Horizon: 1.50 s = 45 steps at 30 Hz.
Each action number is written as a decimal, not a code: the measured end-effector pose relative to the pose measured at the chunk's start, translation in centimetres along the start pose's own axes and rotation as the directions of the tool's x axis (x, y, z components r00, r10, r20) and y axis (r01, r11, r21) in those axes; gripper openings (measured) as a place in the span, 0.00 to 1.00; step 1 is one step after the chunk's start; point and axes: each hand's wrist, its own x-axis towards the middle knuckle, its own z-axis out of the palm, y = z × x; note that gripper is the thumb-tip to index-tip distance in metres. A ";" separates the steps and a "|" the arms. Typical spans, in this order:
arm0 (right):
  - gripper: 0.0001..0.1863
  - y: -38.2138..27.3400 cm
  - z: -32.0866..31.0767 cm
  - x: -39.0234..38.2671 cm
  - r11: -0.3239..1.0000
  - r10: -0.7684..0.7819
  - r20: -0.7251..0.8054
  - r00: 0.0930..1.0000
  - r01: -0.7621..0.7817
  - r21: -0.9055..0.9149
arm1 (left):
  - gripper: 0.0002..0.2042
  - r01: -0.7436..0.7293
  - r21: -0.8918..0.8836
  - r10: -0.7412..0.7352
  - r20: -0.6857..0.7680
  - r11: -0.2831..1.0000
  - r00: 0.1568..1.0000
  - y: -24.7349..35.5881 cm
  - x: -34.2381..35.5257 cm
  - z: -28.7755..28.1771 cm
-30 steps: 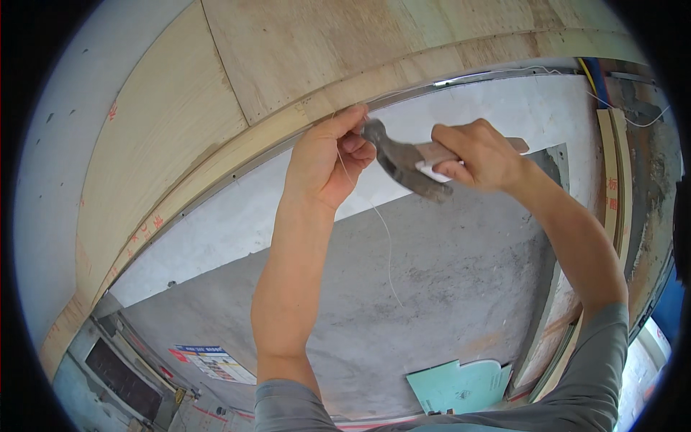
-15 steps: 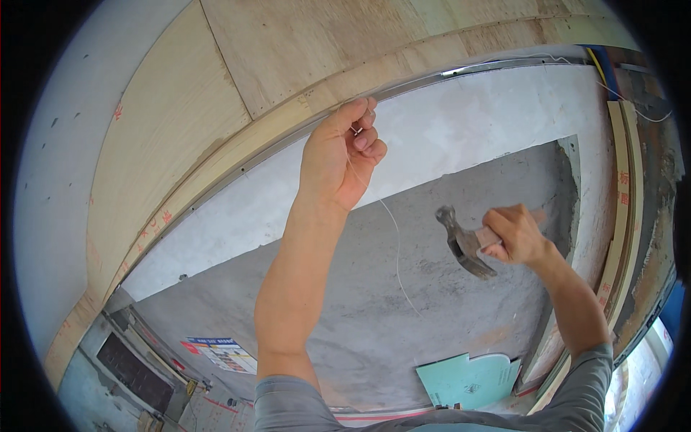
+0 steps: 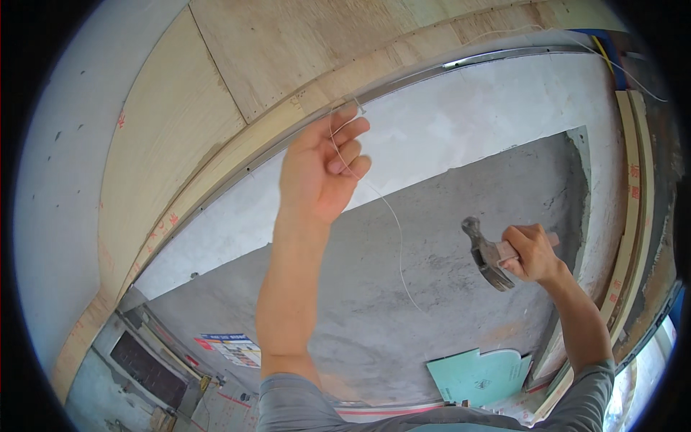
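Note:
My left hand (image 3: 327, 162) is raised to the wooden strip (image 3: 291, 108) under the plywood, its fingers curled around a thin white string (image 3: 400, 241). The string loops over the fingers, and its loose end hangs below the hand. At the fingertips a small nail (image 3: 361, 107) sticks out by the strip's lower edge; I cannot tell how deep it sits. My right hand (image 3: 531, 252), lower and to the right, grips a claw hammer (image 3: 485, 255) by its handle. The hammer is in the air, apart from the nail and the strip.
Plywood panels (image 3: 345, 43) curve overhead. Behind is a grey cement wall (image 3: 360, 309) below a white band (image 3: 461, 122). A green board (image 3: 479, 378) leans at the bottom right; wooden battens (image 3: 628, 216) stand upright at the right. A printed sheet (image 3: 234, 349) lies lower left.
My left hand has shifted left and slightly down from the strip, its fingers looser. The nail, earlier among the fingers, now shows at the strip's edge. The hammer appears slightly lower and farther right.

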 end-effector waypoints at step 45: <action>0.14 -4.6 31.5 -28.5 0.336 0.422 0.559 0.713 -0.696 0.634 | 0.21 -0.184 0.975 0.452 0.221 -0.124 0.864 4.6 -2.0 -0.5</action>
